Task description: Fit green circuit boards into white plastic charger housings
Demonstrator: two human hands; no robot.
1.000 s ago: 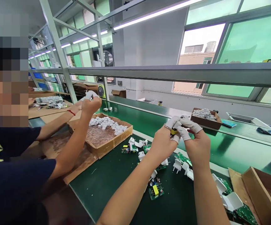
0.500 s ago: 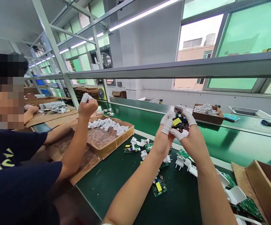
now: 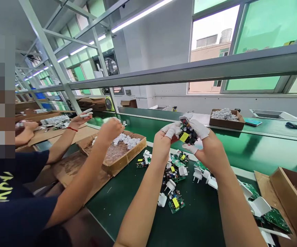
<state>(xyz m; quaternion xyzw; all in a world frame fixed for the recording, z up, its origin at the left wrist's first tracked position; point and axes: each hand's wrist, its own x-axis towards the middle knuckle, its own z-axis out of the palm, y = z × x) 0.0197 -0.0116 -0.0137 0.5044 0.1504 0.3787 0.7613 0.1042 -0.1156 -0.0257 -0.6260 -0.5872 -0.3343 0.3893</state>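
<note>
A small circuit board [image 3: 189, 133] with a yellow block and dark components is held up above the green bench. My left hand [image 3: 167, 137] pinches its left edge, white covers on the fingertips. My right hand [image 3: 207, 140] has its covered fingers against the board's right side, and its thumb sticks out below. Below my hands lie loose boards, among them a circuit board [image 3: 176, 201] with a yellow block, and several white plug housings, such as a plug housing [image 3: 170, 185]. More white housings [image 3: 212, 182] lie near my right forearm.
On the left a co-worker's hands [image 3: 112, 128] are raised over a shallow cardboard tray [image 3: 128, 160] of small white parts. A box of white pieces [image 3: 227, 125] stands beyond the green belt [image 3: 241, 151]. At right an open cardboard box [image 3: 287, 192] stands beside boards and white shells.
My hands have moved slightly left with the board, which has turned, and my right thumb has come away from it. The co-worker's raised hand has moved right, over the tray.
</note>
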